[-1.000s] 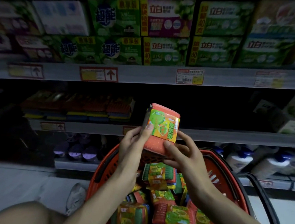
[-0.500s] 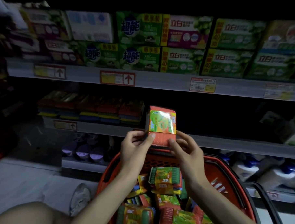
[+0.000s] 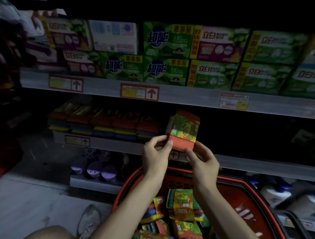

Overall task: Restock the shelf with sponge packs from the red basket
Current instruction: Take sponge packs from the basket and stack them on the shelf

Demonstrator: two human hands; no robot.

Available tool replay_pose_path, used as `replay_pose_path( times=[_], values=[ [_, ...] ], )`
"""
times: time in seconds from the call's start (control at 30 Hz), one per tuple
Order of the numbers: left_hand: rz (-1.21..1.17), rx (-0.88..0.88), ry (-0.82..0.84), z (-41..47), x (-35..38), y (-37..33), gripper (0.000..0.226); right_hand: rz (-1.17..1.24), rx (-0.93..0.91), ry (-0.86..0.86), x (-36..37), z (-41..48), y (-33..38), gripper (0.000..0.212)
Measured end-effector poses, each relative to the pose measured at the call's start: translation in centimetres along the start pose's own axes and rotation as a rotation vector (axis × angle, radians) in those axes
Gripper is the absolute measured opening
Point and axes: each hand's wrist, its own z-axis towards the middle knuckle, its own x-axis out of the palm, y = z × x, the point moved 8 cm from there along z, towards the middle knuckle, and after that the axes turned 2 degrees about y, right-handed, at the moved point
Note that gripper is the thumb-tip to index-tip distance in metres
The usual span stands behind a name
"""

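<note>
Left hand (image 3: 156, 155) and right hand (image 3: 203, 162) pinch the sponge pack (image 3: 184, 131), seemingly upright.

the middle shelf (image 3: 259, 167) lies open right of the sponge row (image 3: 106, 124), under the upper shelf's edge (image 3: 190, 98).

hands 2: left hand (image 3: 156, 155), right hand (image 3: 202, 163) | sponge pack (image 3: 184, 133) held 1 | red basket (image 3: 254, 194) 1 | sponge stacks (image 3: 104, 124) on shelf (image 3: 116, 144) 5 | loose packs (image 3: 182, 203) in basket: heap, no clean count | shoe (image 3: 89, 223) 1
</note>
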Motion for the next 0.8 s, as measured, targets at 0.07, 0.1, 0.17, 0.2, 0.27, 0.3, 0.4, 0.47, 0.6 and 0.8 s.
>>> replay_pose_path(
  times=[0.07, 0.1, 0.17, 0.2, 0.27, 0.3, 0.4, 0.47, 0.6, 0.8],
  values=[
    [0.006, 0.007, 0.002, 0.4, 0.1, 0.1, 0.021, -0.025, -0.016, -0.033, 0.3, 0.1, -0.2, 0.034],
    [0.014, 0.008, 0.002, 0.6, 0.2, 0.2, 0.023, -0.037, -0.024, -0.042, 0.4, 0.3, -0.3, 0.037],
    [0.035, -0.005, -0.001, 1.0, 0.4, 0.5, 0.027, -0.057, -0.038, -0.042, 0.8, 0.5, -0.4, 0.039],
    [0.041, -0.012, -0.003, 1.2, 0.5, 0.8, 0.029, -0.064, -0.039, -0.042, 0.9, 0.7, -0.6, 0.04],
    [0.042, -0.028, -0.006, 1.7, 0.6, 1.2, 0.033, -0.086, -0.042, -0.042, 1.2, 0.8, -0.8, 0.044],
    [0.041, -0.036, -0.007, 1.9, 0.7, 1.4, 0.034, -0.104, -0.043, -0.033, 1.3, 0.9, -0.8, 0.045],
    [0.033, -0.057, -0.012, 2.3, 0.8, 1.7, 0.037, -0.139, -0.033, 0.019, 1.8, 1.2, -0.9, 0.048],
    [0.049, -0.062, -0.023, 2.5, 0.6, 1.7, 0.04, -0.156, -0.031, 0.054, 2.2, 1.4, -0.8, 0.048],
    [0.072, -0.072, -0.023, 2.6, 0.7, 1.4, 0.042, -0.209, -0.035, 0.095, 2.7, 1.8, -0.3, 0.049],
    [0.07, -0.074, -0.015, 3.0, 1.0, 1.6, 0.024, -0.256, -0.032, 0.128, 2.8, 2.0, 0.2, 0.046]
  ],
)
